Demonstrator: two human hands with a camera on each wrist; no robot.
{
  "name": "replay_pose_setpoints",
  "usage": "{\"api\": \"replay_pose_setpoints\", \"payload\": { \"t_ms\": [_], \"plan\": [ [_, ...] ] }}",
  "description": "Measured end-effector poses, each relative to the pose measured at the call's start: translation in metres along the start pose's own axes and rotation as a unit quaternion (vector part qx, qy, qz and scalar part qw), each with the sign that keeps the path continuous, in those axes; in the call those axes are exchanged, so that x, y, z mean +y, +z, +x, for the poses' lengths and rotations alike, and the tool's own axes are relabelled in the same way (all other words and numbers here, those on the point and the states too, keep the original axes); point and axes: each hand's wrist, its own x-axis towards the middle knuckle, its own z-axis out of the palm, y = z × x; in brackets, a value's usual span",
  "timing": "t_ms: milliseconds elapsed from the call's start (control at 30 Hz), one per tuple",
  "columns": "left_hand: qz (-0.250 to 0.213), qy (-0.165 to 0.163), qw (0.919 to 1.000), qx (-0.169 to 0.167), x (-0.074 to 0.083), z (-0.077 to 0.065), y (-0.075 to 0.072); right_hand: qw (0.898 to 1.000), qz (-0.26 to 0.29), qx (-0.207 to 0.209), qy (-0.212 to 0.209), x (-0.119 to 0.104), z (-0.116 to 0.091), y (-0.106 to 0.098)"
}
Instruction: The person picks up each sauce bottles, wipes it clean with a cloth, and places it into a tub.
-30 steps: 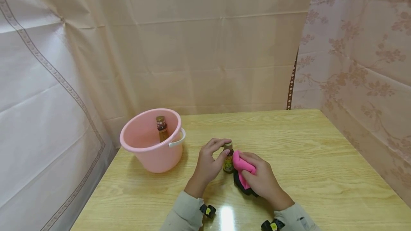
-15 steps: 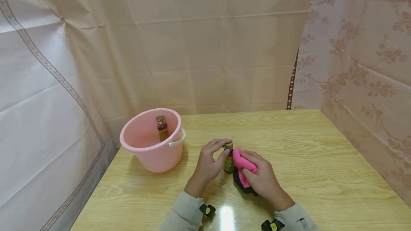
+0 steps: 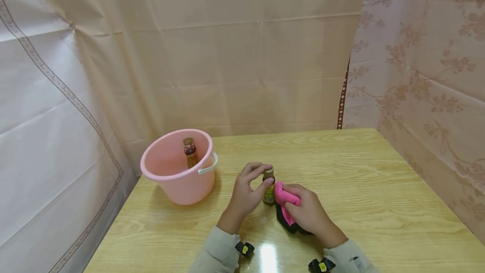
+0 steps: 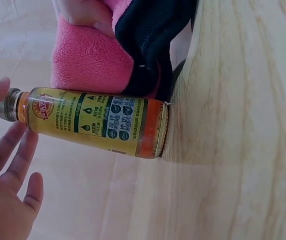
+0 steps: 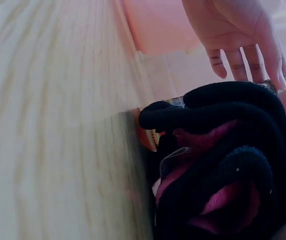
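A small glass bottle [image 4: 85,120] with a yellow-green label and gold cap stands upright on the table. My left hand [image 3: 244,193] steadies it at the top, fingers at the cap and thumb against the neck. In the left wrist view the other fingers spread beside the neck. My right hand [image 3: 308,212] grips a folded pink and black cloth [image 3: 286,199]. The cloth lies against the bottle's right side, as the left wrist view also shows. In the right wrist view the cloth's black folds [image 5: 222,112] hide most of the bottle.
A pink bucket [image 3: 185,186] with a white handle [image 3: 208,165] stands on the table to the left. Another bottle [image 3: 190,153] with a gold cap leans inside it. Beige curtains [image 3: 242,54] hang behind the wooden table [image 3: 341,159].
The right hand has brought the cloth slightly down along the bottle's side, after a small rise half a second ago. The left hand keeps its place at the bottle's top.
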Motion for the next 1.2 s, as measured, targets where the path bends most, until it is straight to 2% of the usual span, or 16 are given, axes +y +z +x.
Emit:
{"api": "replay_pose_setpoints", "payload": {
  "t_ms": [400, 600, 967, 1100, 1200],
  "plan": [
    [0.001, 0.007, 0.9998, 0.018, 0.0011, 0.0022, -0.0005, 0.999, -0.038, 0.003, -0.008, -0.0013, 0.0001, 0.001],
    [0.012, 0.01, 0.9996, 0.023, 0.0008, 0.0018, -0.0004, 0.998, -0.051, 0.007, -0.037, 0.0003, 0.0008, 0.0011],
    [0.038, -0.009, 0.9992, 0.014, -0.0005, 0.0016, -0.0007, 0.992, 0.003, 0.052, -0.116, -0.0035, -0.0021, -0.001],
    [0.039, -0.009, 0.9991, 0.011, -0.0006, 0.002, -0.0012, 0.99, 0.017, 0.061, -0.128, -0.0035, -0.0022, -0.0007],
    [0.037, -0.007, 0.9992, 0.009, -0.0012, 0.0017, -0.0015, 0.991, 0.025, 0.055, -0.121, -0.0037, -0.0016, -0.0005]
  ]
}}
